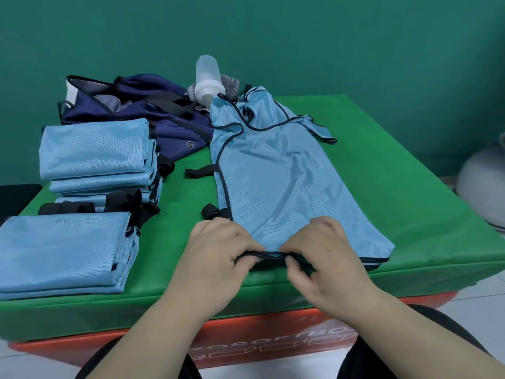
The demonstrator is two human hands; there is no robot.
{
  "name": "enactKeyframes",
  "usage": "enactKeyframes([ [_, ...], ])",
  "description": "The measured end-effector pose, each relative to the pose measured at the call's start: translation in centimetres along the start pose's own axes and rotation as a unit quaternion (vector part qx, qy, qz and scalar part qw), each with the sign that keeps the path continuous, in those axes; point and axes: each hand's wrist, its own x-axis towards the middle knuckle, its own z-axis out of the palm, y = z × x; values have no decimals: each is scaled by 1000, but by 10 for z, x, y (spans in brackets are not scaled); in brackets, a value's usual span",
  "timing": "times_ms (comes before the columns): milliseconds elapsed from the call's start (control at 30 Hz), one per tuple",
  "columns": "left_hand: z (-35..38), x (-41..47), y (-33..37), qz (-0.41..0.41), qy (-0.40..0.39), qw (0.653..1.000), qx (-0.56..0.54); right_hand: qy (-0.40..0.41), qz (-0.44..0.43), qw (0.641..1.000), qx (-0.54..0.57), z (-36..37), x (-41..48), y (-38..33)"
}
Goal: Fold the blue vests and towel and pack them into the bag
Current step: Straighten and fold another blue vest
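Observation:
A light blue vest (276,176) with dark trim lies lengthwise on the green table (410,214), folded in half along its length. My left hand (218,250) and my right hand (325,253) both pinch its near bottom hem at the table's front edge. Folded blue vests sit in a stack (95,154) at the left, and another folded pile (65,253) lies nearer to me. The open navy bag (131,105) rests at the back left. A grey striped cloth (229,83) shows behind the bottle.
A translucent white bottle (207,80) lies at the back between the bag and the vest. Black straps (200,170) stick out from the vest's left side. An orange box (246,332) supports the table. A pale round object (483,181) stands at the right.

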Motion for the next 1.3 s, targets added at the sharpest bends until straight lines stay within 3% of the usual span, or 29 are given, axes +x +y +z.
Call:
enactKeyframes([
  [267,-10,0,3,-125,15,992,-29,-3,17,1000,-17,-1,-3,8],
  [467,-12,1,7,-107,15,994,-19,5,19,999,-33,-1,-2,8],
  [667,-9,-1,6,-25,-28,999,35,2,9,1000,-25,-1,-2,7],
  [833,-10,-2,4,-76,10,997,14,-18,26,998,-47,-4,-5,11],
  [1000,-23,-4,6,-111,32,993,26,0,100,990,-101,-16,-7,19],
  [1300,-77,12,41,-172,91,977,-84,-26,149,975,-163,-78,7,29],
])
